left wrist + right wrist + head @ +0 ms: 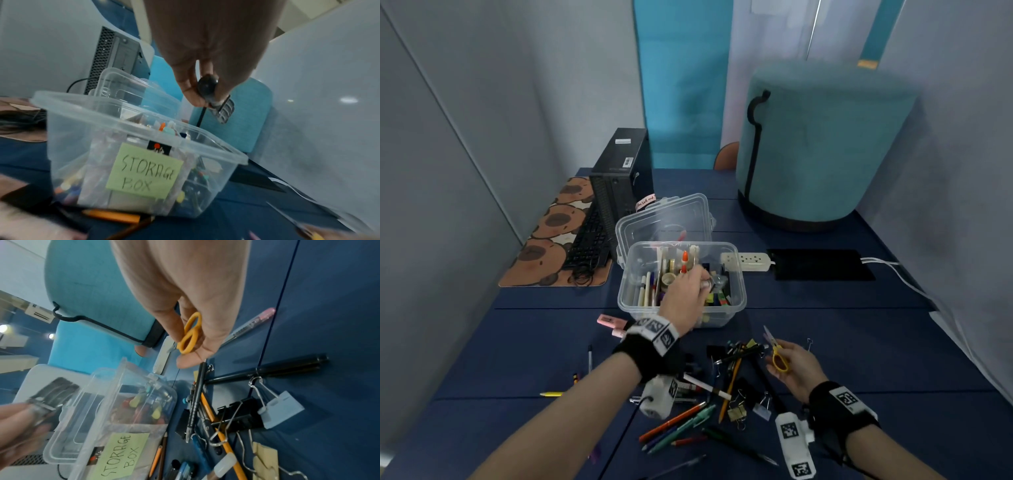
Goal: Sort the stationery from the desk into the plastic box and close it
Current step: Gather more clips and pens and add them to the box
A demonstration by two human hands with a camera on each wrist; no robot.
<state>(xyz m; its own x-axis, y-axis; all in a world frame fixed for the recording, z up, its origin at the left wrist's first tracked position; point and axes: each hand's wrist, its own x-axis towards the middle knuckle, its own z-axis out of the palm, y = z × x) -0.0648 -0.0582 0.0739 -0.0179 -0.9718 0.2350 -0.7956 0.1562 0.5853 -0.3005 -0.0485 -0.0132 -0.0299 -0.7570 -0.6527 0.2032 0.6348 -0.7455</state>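
Note:
The clear plastic box [739, 291] stands open mid-desk, its lid [664, 219] tipped up behind it and a green "STORAGE BOX" note [144, 172] on its front. Pens, tape and coloured bits fill its compartments. My left hand [702, 284] hovers over the box and pinches a small black and silver tool [207, 87], which looks like a staple remover. To the right of the box, above the desk, my right hand [777, 363] holds small yellow-handled scissors [190, 334] with the blades pointing away. Loose pens, pencils and binder clips [736, 387] lie between my arms.
A pink highlighter [611, 321] lies left of the box. A black computer case [619, 178], a keyboard [589, 243] and a patterned mat sit at the back left. A teal stool [822, 144], a power strip [746, 261] and a black pad [822, 263] are at the back right.

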